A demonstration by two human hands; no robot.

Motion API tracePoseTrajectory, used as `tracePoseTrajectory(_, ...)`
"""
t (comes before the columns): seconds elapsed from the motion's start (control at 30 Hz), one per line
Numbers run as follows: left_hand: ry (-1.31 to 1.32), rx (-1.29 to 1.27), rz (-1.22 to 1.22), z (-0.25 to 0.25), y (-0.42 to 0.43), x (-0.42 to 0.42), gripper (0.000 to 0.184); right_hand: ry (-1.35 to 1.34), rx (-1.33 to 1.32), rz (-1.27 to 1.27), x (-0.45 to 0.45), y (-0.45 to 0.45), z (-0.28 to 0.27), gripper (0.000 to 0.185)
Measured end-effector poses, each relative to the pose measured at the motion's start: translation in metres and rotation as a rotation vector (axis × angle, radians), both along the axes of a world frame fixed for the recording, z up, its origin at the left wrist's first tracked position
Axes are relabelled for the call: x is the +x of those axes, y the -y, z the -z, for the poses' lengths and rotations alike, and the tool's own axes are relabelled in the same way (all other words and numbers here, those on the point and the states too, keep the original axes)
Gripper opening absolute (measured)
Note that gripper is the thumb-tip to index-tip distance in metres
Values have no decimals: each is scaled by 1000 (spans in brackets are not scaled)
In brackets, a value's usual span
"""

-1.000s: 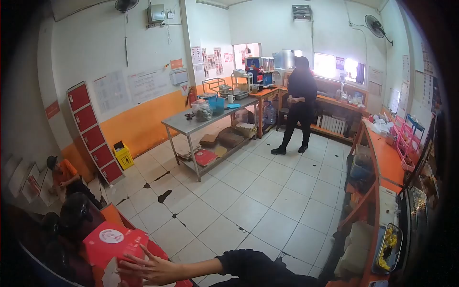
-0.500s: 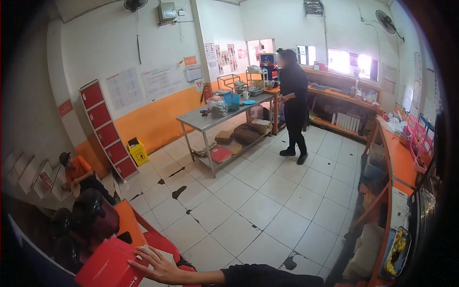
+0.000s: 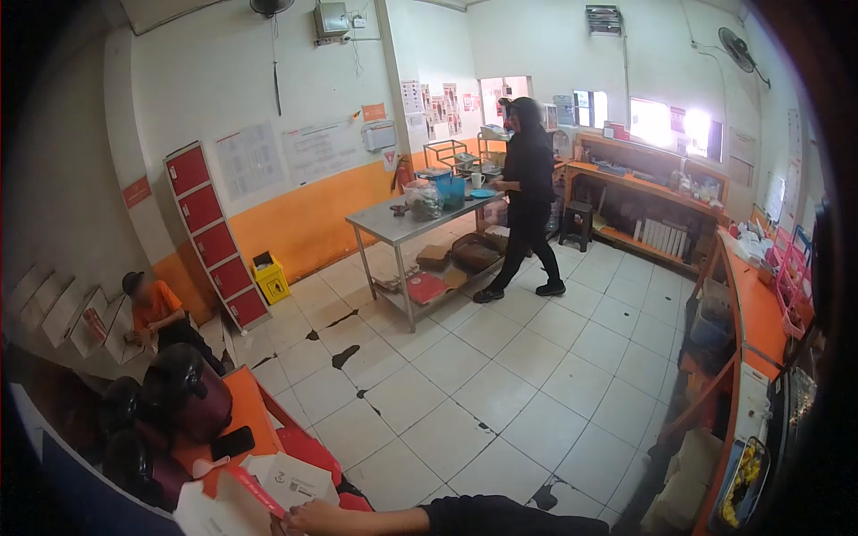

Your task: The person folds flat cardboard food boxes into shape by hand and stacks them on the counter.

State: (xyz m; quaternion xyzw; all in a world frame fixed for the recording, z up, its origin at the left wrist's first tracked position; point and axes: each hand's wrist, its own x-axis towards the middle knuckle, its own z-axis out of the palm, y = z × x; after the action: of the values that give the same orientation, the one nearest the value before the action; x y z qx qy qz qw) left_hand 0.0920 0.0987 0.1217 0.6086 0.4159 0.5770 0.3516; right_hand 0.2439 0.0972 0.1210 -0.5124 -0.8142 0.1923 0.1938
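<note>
Tiled room, with an orange counter (image 3: 255, 406) nearest: opened red-and-white box (image 3: 290, 478) at its near end (resting or held up, cannot tell), black phone-like slab (image 3: 232, 443) just behind, dark lidded pots (image 3: 188, 393) along the left edge. Right hand (image 3: 313, 516) at the box's near right side, fingers bent by the end of the red strip (image 3: 255, 491); tips hidden, so cannot tell whether they are clamped on it. Past the counter's right edge, open floor (image 3: 429, 411) runs to a steel table (image 3: 384, 223), a dark-clothed person (image 3: 527, 170) beside its right end.
</note>
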Motion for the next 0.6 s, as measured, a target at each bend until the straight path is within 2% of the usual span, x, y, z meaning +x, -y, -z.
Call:
tracePoseTrajectory(0.07, -10, 16, -9, 2, -1, 0, 25, -140, 342, 54, -2, -12, 37, 23)
tracePoseTrajectory(0.17, -22, 39, -22, 5, -1, 0, 25, -17, 683, 71, 3, -10, 32, 22)
tracePoseTrajectory(0.27, -34, 62, -34, 9, -1, -1, 25, -22, 747, -6, -2, 1, 12, 29)
tracePoseTrajectory(0.37, -49, 86, -45, 14, -1, -1, 25, -681, -68, 41, -19, 16, 1, 40)
tracePoseTrajectory(0.4, -51, 100, -49, 17, -1, -1, 24, -435, 721, -13, -20, 17, 16, 49)
tracePoseTrajectory(0.5, -64, 150, -73, 25, -2, -2, 24, -487, 547, 70, -26, 22, 14, 48)
tracePoseTrajectory(0.53, -75, 168, -79, 28, -1, -2, 24, -612, 744, 114, -24, 19, 1, 44)
tracePoseTrajectory(0.6, -103, 202, -121, 33, 3, -3, 24, -855, 537, 12, -11, 27, -30, 40)
